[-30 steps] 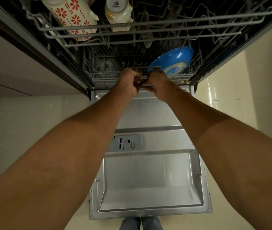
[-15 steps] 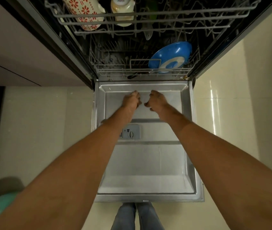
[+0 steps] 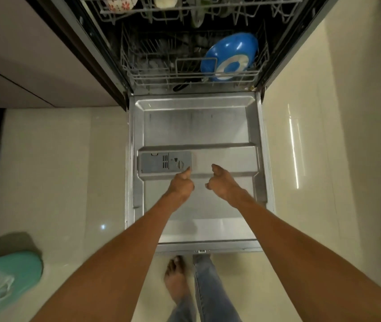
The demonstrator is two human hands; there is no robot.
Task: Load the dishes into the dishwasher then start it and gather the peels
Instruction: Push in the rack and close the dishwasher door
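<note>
In the lower rack (image 3: 152, 76), tilted blue plate (image 3: 230, 54)

A home kitchen. A built-in dishwasher (image 3: 196, 159) stands open with racked dishes, cabinet fronts (image 3: 34, 54) to its left. Glossy floor tiles (image 3: 312, 159) surround it.

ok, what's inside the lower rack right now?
The lower rack holds a blue bowl on its right side, standing on edge, and a dark handle poking out at the front. The wires and shadow hide the back of the rack.
</note>
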